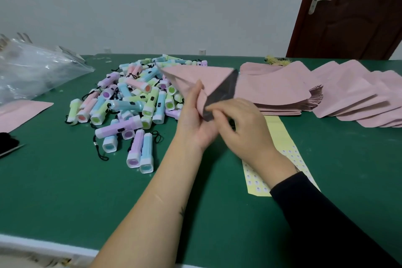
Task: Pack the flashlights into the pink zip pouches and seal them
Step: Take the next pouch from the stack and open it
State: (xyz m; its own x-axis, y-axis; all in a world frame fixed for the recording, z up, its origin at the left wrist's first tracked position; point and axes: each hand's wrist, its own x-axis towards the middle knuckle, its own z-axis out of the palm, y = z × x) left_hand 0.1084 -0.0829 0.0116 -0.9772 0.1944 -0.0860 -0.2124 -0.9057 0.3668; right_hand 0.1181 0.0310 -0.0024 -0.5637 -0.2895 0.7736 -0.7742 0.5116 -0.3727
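A pink zip pouch is held up over the green table, its mouth pulled apart so the dark inside shows. My left hand grips its near corner from the left, thumb on the pink face. My right hand pinches the other lip of the same corner. A heap of pastel flashlights with black wrist cords lies just left of my hands. Stacks of flat pink pouches lie to the right, and more fan out at the far right.
A yellow sticker sheet lies under my right wrist. A clear plastic bag sits at the far left with one pink pouch below it. A black object is at the left edge. A brown door stands behind.
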